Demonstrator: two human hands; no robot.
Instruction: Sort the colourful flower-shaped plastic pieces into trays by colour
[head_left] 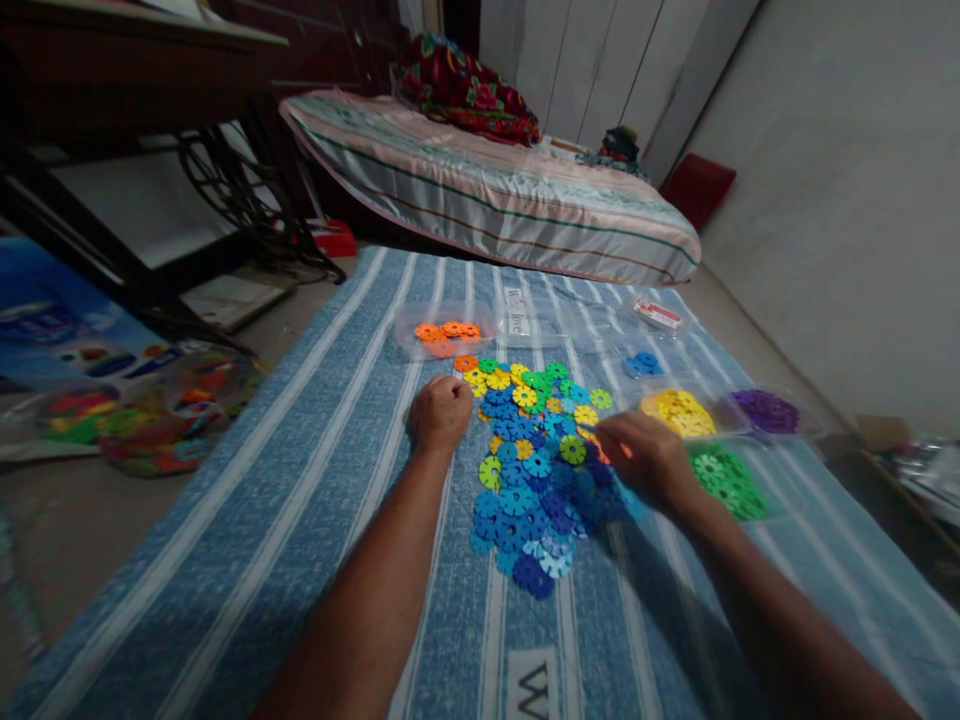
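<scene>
hands on disc pile | striped mat | bed behind

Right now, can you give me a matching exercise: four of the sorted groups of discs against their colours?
Things:
1. discs in the tray far left
2. small group far right of the pile
3. tray nearest the right hand
4. tray at the far right edge

Colours:
A. green
B. purple
C. orange
D. blue

Pairs: 1-C, 2-D, 3-A, 4-B
</scene>
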